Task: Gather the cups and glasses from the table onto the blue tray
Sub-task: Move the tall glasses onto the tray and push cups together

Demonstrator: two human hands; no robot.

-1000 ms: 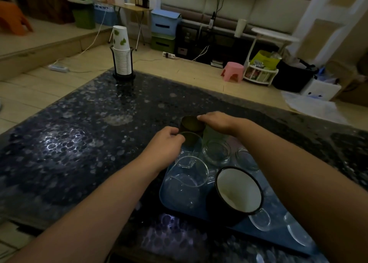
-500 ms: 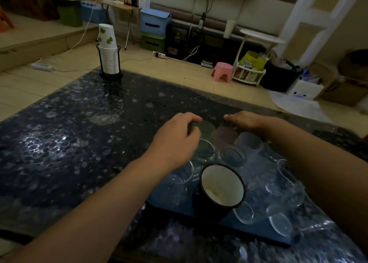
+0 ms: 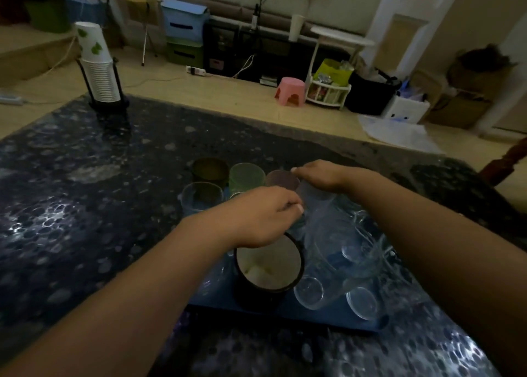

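Observation:
The blue tray (image 3: 288, 309) lies on the dark table, crowded with cups. A black mug with a white inside (image 3: 268, 265) stands at its near side. Beside it are a clear jug (image 3: 348, 248) and two small clear glasses (image 3: 309, 291) (image 3: 360, 302). At the far end stand an olive cup (image 3: 209, 169), a green cup (image 3: 246, 177), a purple cup (image 3: 282, 179) and a clear glass (image 3: 201, 197). My left hand (image 3: 262, 217) hovers over the mug with fingers curled; what it touches is hidden. My right hand (image 3: 322, 174) lies flat, palm down, over a frosted cup (image 3: 313, 198), fingertips at the purple cup's rim.
A stack of paper cups in a black holder (image 3: 99, 77) stands at the table's far left corner. The speckled dark table (image 3: 85, 205) stretches left of the tray. A pink stool (image 3: 291, 91) and storage boxes sit on the floor beyond the table.
My left hand let go of the green cup and moved right, toward the frosted cup. My right hand shifted slightly right. The row of coloured cups now shows uncovered.

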